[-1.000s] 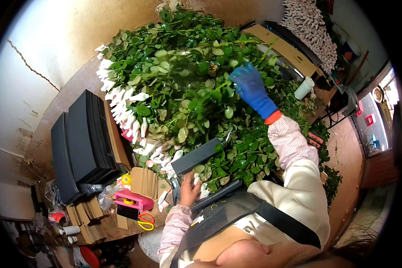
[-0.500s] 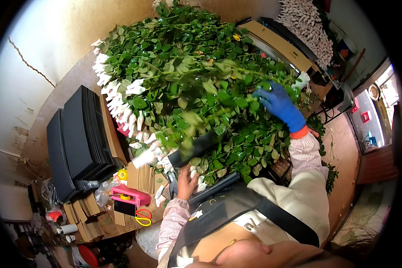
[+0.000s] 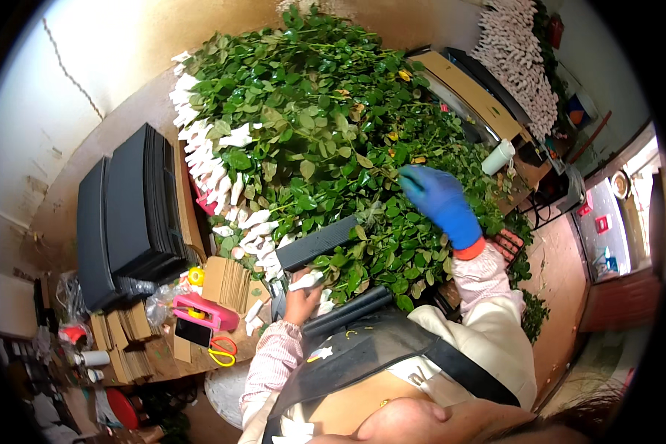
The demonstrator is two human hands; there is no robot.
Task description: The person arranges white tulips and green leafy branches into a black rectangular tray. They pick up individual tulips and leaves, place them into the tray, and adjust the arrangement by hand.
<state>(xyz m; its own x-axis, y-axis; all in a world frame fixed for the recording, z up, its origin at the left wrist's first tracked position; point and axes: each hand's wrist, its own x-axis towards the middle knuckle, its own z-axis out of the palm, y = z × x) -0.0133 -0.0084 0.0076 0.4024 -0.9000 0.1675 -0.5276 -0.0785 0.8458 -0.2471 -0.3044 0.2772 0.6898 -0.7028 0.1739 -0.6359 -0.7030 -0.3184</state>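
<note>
Reaching over leaves (image 3: 399,260), blue-gloved right hand (image 3: 438,201) curled; bare left hand (image 3: 297,305) at white-wrapped bud (image 3: 308,280); both grips unclear

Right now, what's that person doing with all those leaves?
A person's right hand, in a blue glove, is over a big heap of leafy stems; I can't tell whether it grips one. The bare left hand is at a white-wrapped tip, near a long dark block. More white tips line the heap's left side. Scissors and a phone lie to the left.
</note>
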